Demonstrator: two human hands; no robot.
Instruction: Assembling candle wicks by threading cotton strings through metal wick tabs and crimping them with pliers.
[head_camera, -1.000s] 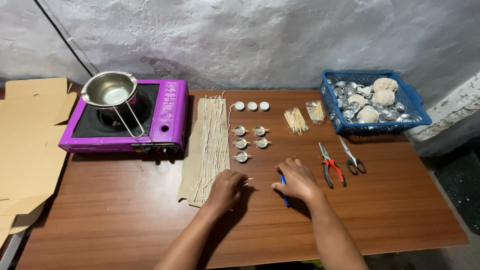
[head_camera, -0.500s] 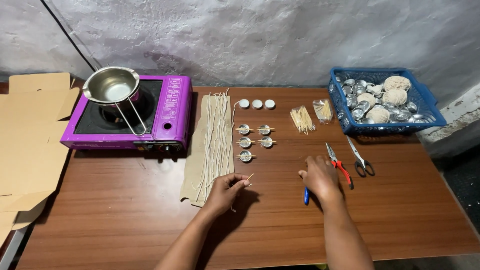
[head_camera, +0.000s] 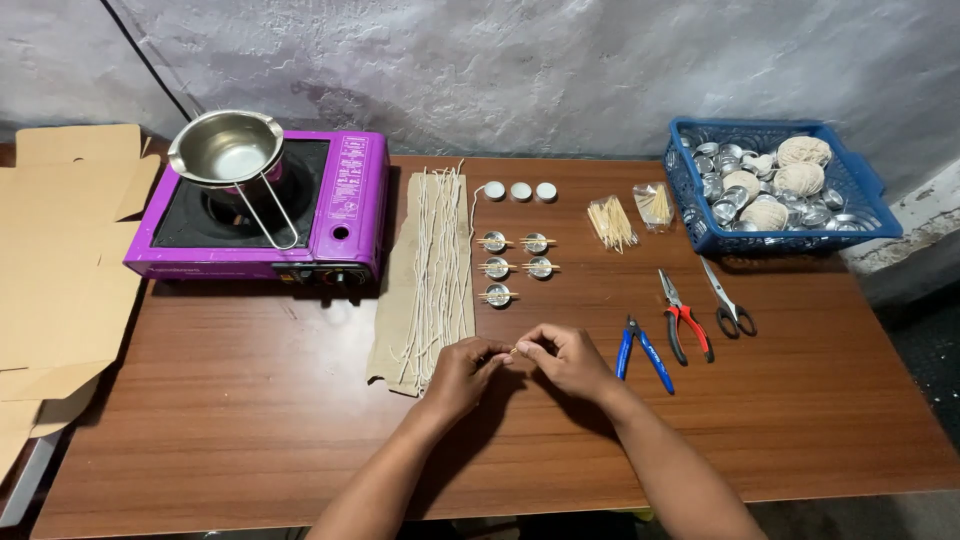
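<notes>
Head view, left hand (head_camera: 462, 368) and right hand (head_camera: 565, 357) meeting fingertip to fingertip, pinching a small wick piece (head_camera: 507, 351), forearms converging

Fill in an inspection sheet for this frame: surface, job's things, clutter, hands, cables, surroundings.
Surface: brown wooden table, dry, no spills seen.
Job's things: white wicks laid in rows on a cardboard strip; five small metal cups with sticks across them; three white discs; wooden sticks.
Clutter: blue-handled pliers, red-handled pliers, scissors; blue basket of metal cups and twine balls.
Hands: left hand and right hand meet fingertip to fingertip, pinching something too small to identify.
Cables: black cable slanting down the wall.
Surroundings: purple portable stove carrying a steel pot; flattened cardboard at left; rough grey wall.
</notes>
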